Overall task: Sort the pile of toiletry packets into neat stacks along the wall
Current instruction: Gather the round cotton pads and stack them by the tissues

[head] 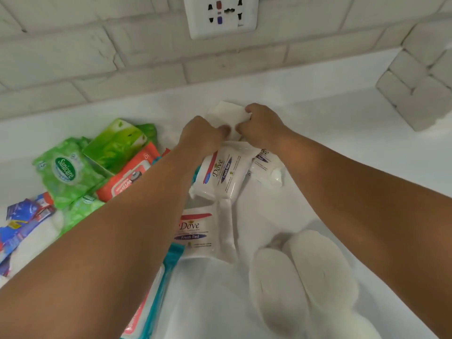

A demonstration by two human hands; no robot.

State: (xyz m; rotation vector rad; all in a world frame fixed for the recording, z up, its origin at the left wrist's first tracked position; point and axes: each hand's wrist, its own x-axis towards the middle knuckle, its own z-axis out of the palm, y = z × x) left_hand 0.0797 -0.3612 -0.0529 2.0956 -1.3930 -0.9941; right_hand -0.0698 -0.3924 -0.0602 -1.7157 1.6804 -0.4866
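Left hand: the left hand is closed on the near-left edge of the white packet, fingers curled over it.
Right hand: the right hand is closed on the same packet's right edge; both grips hold one item.
Packet location: toward 12 o'clock on the counter, near the brick wall but not touching it, below the socket plate.
Packet axis: long axis appears to run from 10 o'clock to 4 o'clock, flat face up; its far corner points at 11 o'clock. The hands hide much of it, so this is a judgement.
Risk, skew: set down at this angle, the stack would likely sit crooked to the wall.
Risk, forearms: the left forearm crosses above the Dove packets; a low sweep could nudge them.
Risk, pile: the green Sanicare packs at 9 o'clock lie overlapped and could slide.
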